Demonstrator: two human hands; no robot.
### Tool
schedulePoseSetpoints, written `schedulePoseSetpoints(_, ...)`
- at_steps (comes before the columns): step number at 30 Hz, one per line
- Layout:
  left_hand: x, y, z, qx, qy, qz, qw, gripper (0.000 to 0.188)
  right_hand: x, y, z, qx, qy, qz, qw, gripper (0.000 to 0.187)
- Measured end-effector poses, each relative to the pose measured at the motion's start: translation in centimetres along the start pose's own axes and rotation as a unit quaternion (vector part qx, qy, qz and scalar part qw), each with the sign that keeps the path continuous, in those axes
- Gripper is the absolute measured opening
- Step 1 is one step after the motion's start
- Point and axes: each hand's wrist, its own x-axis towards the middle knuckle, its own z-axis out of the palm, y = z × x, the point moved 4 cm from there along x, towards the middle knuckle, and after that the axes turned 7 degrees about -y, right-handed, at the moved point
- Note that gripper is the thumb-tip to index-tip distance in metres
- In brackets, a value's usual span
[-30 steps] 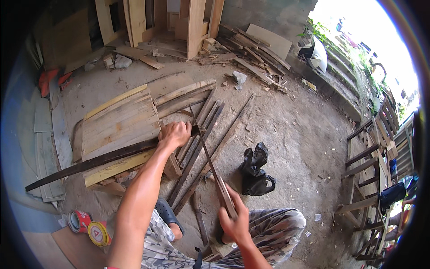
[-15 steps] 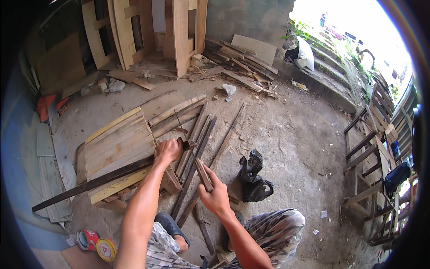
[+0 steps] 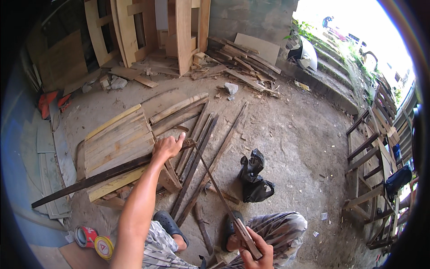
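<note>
My left hand is closed over a long dark wooden strip near its right end, thumb raised, pressing it against a low slatted wooden bench. The strip slants down to the left past the bench edge. Close to my right knee, my right hand grips the wooden handle of a handsaw. Its narrow dark blade runs up and forward to the strip's end, just right of my left hand. The blade's tip is hard to make out at the wood.
Several long wooden strips lie right of the bench. A black plastic bag rests on the floor. Cans stand at lower left, scrap wood is piled at the back, and wooden frames line the right side.
My right hand has drawn the handsaw back toward my right knee, so more blade shows on my side of the strip. My left hand keeps its place, its thumb now raised.
</note>
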Motion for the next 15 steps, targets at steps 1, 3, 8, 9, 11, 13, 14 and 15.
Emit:
schedulePoseSetpoints(1,0.1,0.1,-0.2,-0.016,-0.016,-0.019,1.0,0.083,0.1,0.3,-0.2,0.0,0.007,-0.008,1.0,0.059)
schedulePoseSetpoints(3,0.2,0.3,-0.1,-0.043,-0.054,-0.04,0.997,0.087,0.3,0.7,-0.4,-0.001,0.03,-0.033,0.999,0.058)
schedulePoseSetpoints(8,1.4,-0.7,0.7,-0.046,-0.078,-0.009,0.996,0.083,1.0,1.5,-0.3,0.054,0.068,-0.023,0.996,0.055)
schedulePoseSetpoints(9,1.6,-1.0,0.7,-0.039,-0.083,0.0,0.996,0.082,1.2,1.4,-0.2,0.072,0.069,-0.007,0.995,0.054)
schedulePoseSetpoints(11,1.6,-0.9,0.7,-0.056,-0.071,0.038,0.995,0.079,1.4,1.7,-0.3,0.081,0.075,-0.003,0.994,0.053)
schedulePoseSetpoints(13,0.6,-0.5,0.8,-0.018,-0.046,0.094,0.994,0.088,1.0,2.2,-0.3,0.09,0.079,0.012,0.993,0.052)
schedulePoseSetpoints(14,-0.2,0.0,0.7,0.001,-0.033,0.117,0.993,0.101,1.0,2.2,-0.3,0.09,0.081,0.013,0.993,0.051)
schedulePoseSetpoints(15,-0.6,0.4,0.5,0.008,-0.058,0.123,0.991,0.11,1.1,2.2,-0.3,0.09,0.083,0.013,0.992,0.051)
